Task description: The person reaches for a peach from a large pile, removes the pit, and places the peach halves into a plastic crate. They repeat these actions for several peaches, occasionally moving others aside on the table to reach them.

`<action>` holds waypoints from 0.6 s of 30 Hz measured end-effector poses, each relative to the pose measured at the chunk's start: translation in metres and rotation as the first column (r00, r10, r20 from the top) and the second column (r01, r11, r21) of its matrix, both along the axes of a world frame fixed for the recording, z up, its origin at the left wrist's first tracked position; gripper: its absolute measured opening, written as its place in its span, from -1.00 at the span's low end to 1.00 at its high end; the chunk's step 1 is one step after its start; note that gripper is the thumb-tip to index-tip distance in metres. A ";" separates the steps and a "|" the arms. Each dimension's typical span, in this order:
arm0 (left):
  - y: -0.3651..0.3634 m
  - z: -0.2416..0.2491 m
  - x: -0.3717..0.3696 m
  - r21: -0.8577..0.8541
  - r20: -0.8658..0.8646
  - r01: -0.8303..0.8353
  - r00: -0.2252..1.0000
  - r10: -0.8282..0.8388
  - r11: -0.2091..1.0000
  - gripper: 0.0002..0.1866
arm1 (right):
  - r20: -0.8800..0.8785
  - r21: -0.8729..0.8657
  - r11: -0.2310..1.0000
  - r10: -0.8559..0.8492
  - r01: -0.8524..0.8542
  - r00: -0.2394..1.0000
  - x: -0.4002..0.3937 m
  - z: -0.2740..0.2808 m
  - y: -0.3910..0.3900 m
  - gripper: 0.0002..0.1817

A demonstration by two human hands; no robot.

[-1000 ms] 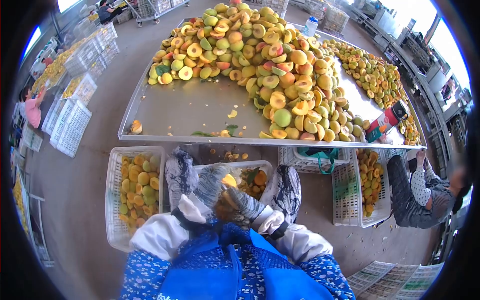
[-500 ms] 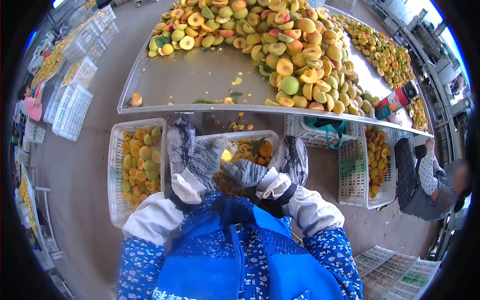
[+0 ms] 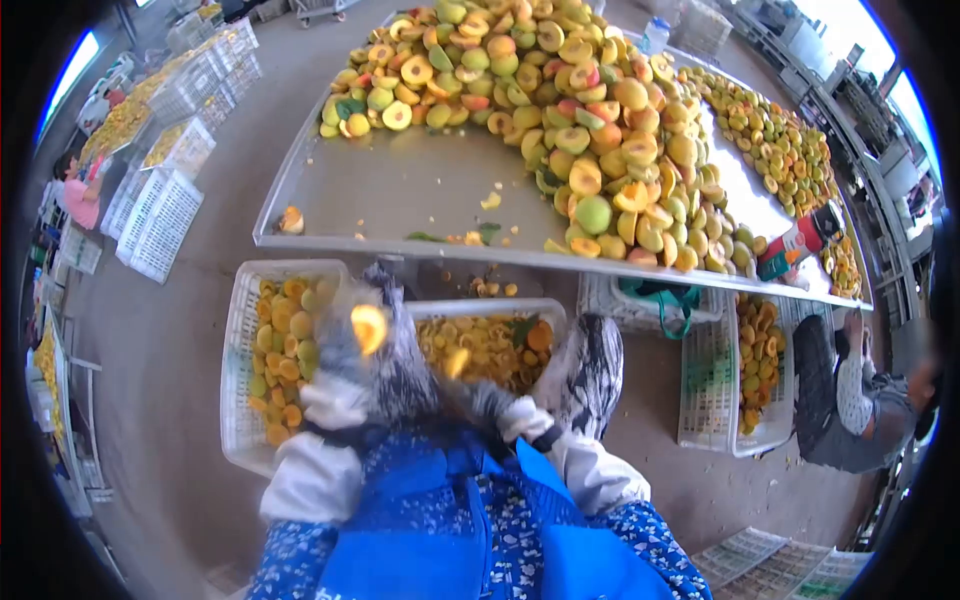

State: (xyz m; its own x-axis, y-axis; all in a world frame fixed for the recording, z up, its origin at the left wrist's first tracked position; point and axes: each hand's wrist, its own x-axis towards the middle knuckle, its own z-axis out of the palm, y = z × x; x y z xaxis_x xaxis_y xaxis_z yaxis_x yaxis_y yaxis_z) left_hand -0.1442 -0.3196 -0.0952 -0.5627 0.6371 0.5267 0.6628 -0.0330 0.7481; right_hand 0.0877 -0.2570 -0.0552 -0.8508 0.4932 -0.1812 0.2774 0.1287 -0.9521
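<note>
The left hand (image 3: 352, 365), in a grey knitted glove with a white sleeve cuff, is raised over the gap between two crates and is blurred. An orange-yellow peach half (image 3: 369, 327) shows at its fingertips, cut face toward the camera; the grip seems narrow around it, though the blur hides whether the fingers truly clasp it. The right hand (image 3: 487, 403), gloved the same way, sits lower and nearer the blue floral apron (image 3: 455, 530). A small yellow piece of fruit (image 3: 456, 361) shows just above its fingers, and I cannot tell whether that grip is closed on it.

Below the left hand stands a white slatted plastic crate (image 3: 238, 400) of yellow peach halves. Beneath both hands a second white plastic crate (image 3: 480, 307) holds smaller orange pieces. Past them runs the long grey metal bench (image 3: 400, 195), heaped with a large pile of halved yellow, green and red peaches (image 3: 560, 110). At the right edge another person in a striped sleeve (image 3: 845, 400) sits beside more white crates of fruit (image 3: 745, 370).
</note>
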 end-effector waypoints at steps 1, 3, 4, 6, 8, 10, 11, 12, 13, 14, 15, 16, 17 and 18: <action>0.021 -0.018 -0.014 0.350 0.164 -0.275 0.959 0.231 0.895 -0.72 | 0.016 -0.120 0.993 -0.008 0.010 1.000 0.001 -0.018 -0.002 -0.70; 0.003 0.090 -0.049 -0.480 -0.019 -0.098 0.995 0.101 0.872 -0.80 | 0.061 -0.366 0.930 -0.015 0.036 0.998 0.001 -0.049 -0.001 -0.67; 0.010 0.099 -0.061 -0.429 -0.229 -0.198 0.968 0.106 0.881 -0.75 | 0.093 -0.487 0.871 -0.013 0.057 0.996 0.000 -0.052 0.004 -0.66; 0.051 0.124 -0.072 -0.429 -0.396 -0.370 0.897 0.197 0.824 -0.66 | 0.419 -0.393 0.919 0.149 0.031 0.896 -0.008 -0.077 0.020 -0.50; 0.117 0.143 -0.091 -0.186 -0.522 -0.188 0.851 0.066 0.964 -0.64 | 0.236 -0.243 0.969 0.012 0.047 0.972 -0.007 -0.109 0.014 -0.45; 0.203 0.150 -0.116 -0.223 -0.562 -0.292 0.818 0.122 0.930 -0.40 | 0.215 -0.245 0.969 0.031 0.023 0.976 -0.002 -0.121 0.014 -0.51; 0.246 0.157 -0.126 -0.299 -0.565 -0.316 0.819 0.100 0.900 -0.34 | 0.235 -0.182 0.983 0.028 0.016 0.972 0.000 -0.126 0.021 -0.53; 0.288 0.165 -0.132 -0.372 -0.562 -0.335 0.824 0.077 0.866 -0.27 | 0.253 -0.154 0.988 0.020 0.020 0.967 0.000 -0.120 0.029 -0.53; 0.331 0.160 -0.143 -0.380 -0.619 -0.386 0.782 0.079 0.841 -0.23 | 0.280 -0.134 0.990 0.010 0.029 0.960 -0.004 -0.115 0.040 -0.53; 0.368 0.156 -0.151 -0.385 -0.671 -0.438 0.737 0.079 0.812 -0.20 | 0.308 -0.127 0.991 0.005 0.036 0.951 -0.005 -0.107 0.048 -0.53; 0.393 0.162 -0.149 -0.435 -0.668 -0.461 0.741 0.066 0.773 -0.19 | 0.332 -0.115 0.992 -0.007 0.047 0.943 -0.008 -0.103 0.059 -0.54; 0.414 0.167 -0.146 -0.487 -0.663 -0.481 0.747 0.050 0.729 -0.19 | 0.357 -0.105 0.993 -0.014 0.055 0.934 -0.009 -0.097 0.066 -0.54; 0.433 0.162 -0.150 -0.544 -0.644 -0.458 0.765 0.000 0.704 -0.22 | 0.386 -0.101 0.993 -0.019 0.063 0.922 -0.011 -0.091 0.072 -0.54; 0.448 0.157 -0.153 -0.613 -0.627 -0.461 0.778 -0.040 0.642 -0.25 | 0.407 -0.097 0.993 -0.027 0.072 0.913 -0.011 -0.088 0.077 -0.54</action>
State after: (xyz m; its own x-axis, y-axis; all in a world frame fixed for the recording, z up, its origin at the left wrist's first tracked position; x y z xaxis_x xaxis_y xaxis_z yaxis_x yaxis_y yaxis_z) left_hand -0.2974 0.1283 0.0616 -0.5066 0.8348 0.2153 0.8503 0.5251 -0.0353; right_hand 0.0769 -0.1799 -0.1435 -0.6686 0.4909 -0.5586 0.6445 0.0077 -0.7646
